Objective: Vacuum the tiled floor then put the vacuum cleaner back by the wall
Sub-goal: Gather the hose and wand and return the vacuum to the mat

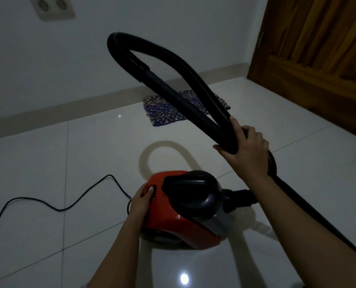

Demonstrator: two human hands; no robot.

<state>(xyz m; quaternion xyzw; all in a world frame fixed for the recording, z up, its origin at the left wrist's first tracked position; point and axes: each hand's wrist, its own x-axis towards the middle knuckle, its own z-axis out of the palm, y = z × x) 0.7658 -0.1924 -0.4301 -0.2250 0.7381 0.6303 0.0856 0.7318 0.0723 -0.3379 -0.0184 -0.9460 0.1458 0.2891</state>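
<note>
A red canister vacuum cleaner [173,221] with a black top handle sits on the white tiled floor [69,235], low in the middle of the view. My left hand [141,202] rests on its rear left end, the thumb pressing a black button there. My right hand [247,150] grips the black hose [152,57] and the wand together, holding them up in a tall loop above the vacuum. The wand runs past my right arm and out of view at the lower right.
A black power cord [58,206] snakes across the tiles to the left. A small patterned mat [166,109] lies against the skirting of the white wall. A double socket [52,7] is on the wall at upper left. A wooden door [318,59] stands at right.
</note>
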